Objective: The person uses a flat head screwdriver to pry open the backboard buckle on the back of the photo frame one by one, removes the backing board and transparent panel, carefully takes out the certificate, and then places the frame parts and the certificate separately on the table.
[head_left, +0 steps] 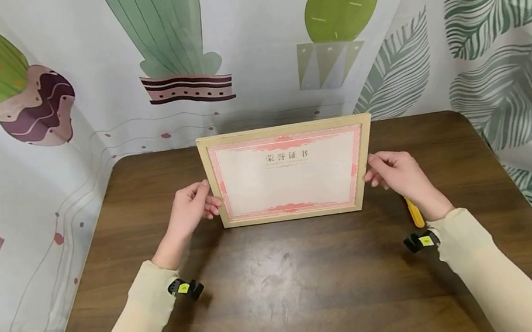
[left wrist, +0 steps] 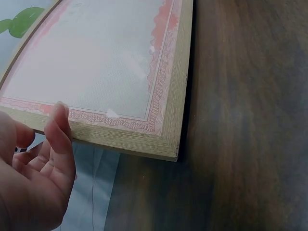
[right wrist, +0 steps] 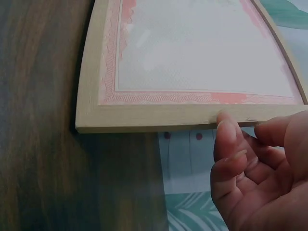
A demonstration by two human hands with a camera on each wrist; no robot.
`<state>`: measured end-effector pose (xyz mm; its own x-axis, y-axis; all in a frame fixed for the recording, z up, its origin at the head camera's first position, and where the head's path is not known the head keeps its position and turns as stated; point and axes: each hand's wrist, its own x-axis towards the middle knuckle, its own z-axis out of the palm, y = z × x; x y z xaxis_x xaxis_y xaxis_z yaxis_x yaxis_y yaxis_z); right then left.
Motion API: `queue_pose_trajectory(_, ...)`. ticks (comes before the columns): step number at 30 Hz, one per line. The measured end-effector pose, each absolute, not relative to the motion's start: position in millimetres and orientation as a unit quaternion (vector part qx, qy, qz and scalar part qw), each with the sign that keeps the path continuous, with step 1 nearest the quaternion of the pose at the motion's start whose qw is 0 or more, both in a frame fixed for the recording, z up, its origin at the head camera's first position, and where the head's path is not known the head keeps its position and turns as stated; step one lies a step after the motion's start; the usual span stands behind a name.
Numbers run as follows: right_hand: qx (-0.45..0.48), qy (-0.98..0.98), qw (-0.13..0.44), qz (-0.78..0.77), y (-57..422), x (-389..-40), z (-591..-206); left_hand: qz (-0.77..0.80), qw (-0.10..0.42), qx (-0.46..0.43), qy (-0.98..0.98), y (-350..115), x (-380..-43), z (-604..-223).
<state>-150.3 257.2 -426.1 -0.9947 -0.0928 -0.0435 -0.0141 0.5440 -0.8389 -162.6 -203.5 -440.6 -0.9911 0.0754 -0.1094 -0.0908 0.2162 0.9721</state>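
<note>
A light wooden picture frame (head_left: 298, 216) with a pink-bordered certificate (head_left: 291, 185) inside stands near the far side of the table, leaning back a little. Its lower edge meets the tabletop. At its left side edge, my left hand (head_left: 191, 207) holds the frame between thumb and curled fingers; the left wrist view shows the same hand (left wrist: 38, 168) at the wooden border (left wrist: 120, 137). The opposite side edge is held by my right hand (head_left: 400, 175). Close up in the right wrist view, the fingers of that hand (right wrist: 260, 173) touch the border (right wrist: 159, 117).
Partly hidden by my right wrist, a slim yellow object (head_left: 415, 213) lies on the brown wooden table (head_left: 290, 304). A white cloth (head_left: 258, 31) printed with cacti and leaves hangs behind and at both sides. Black straps (head_left: 186, 288) with small devices circle both wrists.
</note>
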Motion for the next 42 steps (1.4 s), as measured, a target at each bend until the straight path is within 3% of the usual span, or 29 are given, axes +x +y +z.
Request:
queue_pose_trajectory(7,-0.033,0.873,0.058,-0.483,254,-151,-427,0.618,0.088,-0.016,0.781,-202,-166,-439)
queue_pose_trajectory(17,-0.041,0.843,0.078,-0.531,253,-148,-427,0.618,0.073,-0.016,0.782,-202,-164,-439)
queue_pose_trajectory(34,-0.085,0.823,0.007,-0.562,252,-131,-421,0.662,0.069,-0.006,0.747,-198,-154,-434)
queue_pose_trajectory(42,-0.043,0.758,-0.001,-0.651,254,-128,-425,0.680,0.063,0.011,0.731,-198,-148,-432)
